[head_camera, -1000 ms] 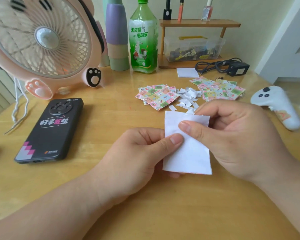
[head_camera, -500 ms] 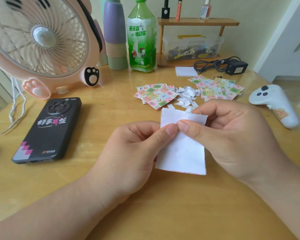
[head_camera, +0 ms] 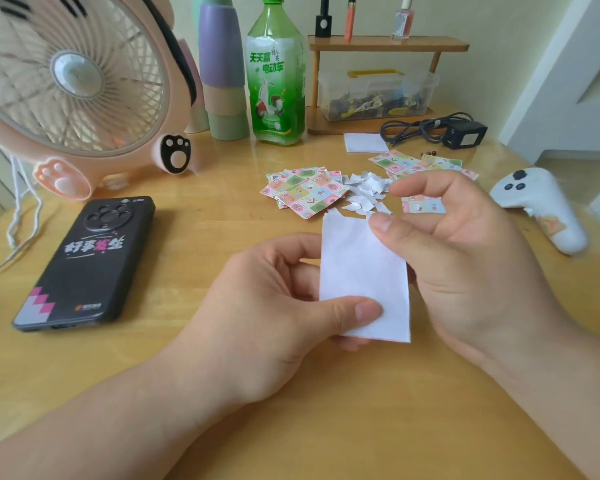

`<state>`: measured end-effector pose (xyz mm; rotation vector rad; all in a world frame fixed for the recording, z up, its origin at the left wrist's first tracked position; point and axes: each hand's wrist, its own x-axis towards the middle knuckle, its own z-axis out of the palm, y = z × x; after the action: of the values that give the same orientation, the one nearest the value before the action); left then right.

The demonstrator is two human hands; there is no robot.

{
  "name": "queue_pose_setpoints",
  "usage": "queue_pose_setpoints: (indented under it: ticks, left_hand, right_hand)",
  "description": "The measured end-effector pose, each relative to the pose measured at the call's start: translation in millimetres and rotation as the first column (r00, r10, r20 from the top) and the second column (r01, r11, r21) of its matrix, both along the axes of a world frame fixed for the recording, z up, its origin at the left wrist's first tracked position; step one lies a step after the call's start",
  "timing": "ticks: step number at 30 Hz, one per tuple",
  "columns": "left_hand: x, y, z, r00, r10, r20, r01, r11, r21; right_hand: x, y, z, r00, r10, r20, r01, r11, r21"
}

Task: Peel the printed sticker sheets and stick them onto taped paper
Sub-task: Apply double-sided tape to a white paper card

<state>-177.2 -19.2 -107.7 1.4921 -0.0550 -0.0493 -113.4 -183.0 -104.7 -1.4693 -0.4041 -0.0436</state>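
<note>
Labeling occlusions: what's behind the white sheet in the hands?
Fingers of the left hand show past the left and bottom edges of the white sheet, backing the thumb's pinch. The sheet covers its far face, the table beneath, and any right hand fingers behind it.

Two hands, a left hand and a right hand; one white sheet; two piles of printed stickers, a left pile and a right pile; one heap of white scraps; one phone; one fan; one green bottle; one controller; one charger; one shelf
</note>
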Motion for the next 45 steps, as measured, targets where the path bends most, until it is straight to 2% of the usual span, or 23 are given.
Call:
queue_pose_setpoints:
  ticks: [3, 6, 8, 15, 20, 25, 36, 43, 45]
  left_hand:
    - [1.2, 2.1, 1.2, 0.997, -0.01, -0.071, 0.013, 0.999, 0.034]
    - [1.2, 5.5, -2.9, 0.993, -0.036, -0.116, 0.045, 0.996, 0.081]
    - [1.3, 7.8, -7.0, 0.994, -0.045, -0.097, 0.054, 0.994, 0.096]
    - [4.9, 9.8, -12.9, 0.994, -0.049, -0.096, 0.041, 0.996, -0.076]
    - [6.2, 12.0, -16.0, 0.995, 0.002, -0.105, -0.017, 0.989, -0.148]
    - [7.7, 13.5, -12.1, 0.99, -0.043, -0.132, 0.008, 0.966, -0.258]
    - [7.1, 13.9, -11.4, 0.991, -0.066, -0.12, 0.035, 0.969, -0.246]
    - [6.2, 14.6, -10.9, 0.99, -0.094, -0.105, 0.062, 0.96, -0.273]
    - [6.2, 14.6, -10.7, 0.99, -0.091, -0.108, 0.059, 0.961, -0.27]
  right_hand:
    - [-1.3, 0.6, -2.3, 0.998, -0.034, 0.061, 0.034, 0.999, -0.002]
    - [-4.7, -0.5, 0.0, 0.987, -0.015, 0.161, 0.038, 0.989, -0.142]
    - [-3.3, -1.2, 0.4, 0.988, 0.023, 0.153, 0.005, 0.983, -0.185]
    - [-0.2, -1.9, 2.2, 0.988, 0.146, -0.055, -0.148, 0.989, -0.028]
    - [6.1, -11.4, 4.4, 0.975, 0.216, 0.043, -0.211, 0.973, -0.095]
    - [10.1, -18.6, 8.7, 0.953, 0.304, 0.002, -0.304, 0.952, -0.025]
    - [10.9, -16.2, 5.5, 0.937, 0.344, -0.056, -0.345, 0.939, 0.0]
    - [14.2, -18.2, 5.3, 0.885, 0.447, -0.133, -0.435, 0.893, 0.114]
    - [13.8, -18.3, 6.0, 0.883, 0.456, -0.117, -0.446, 0.889, 0.102]
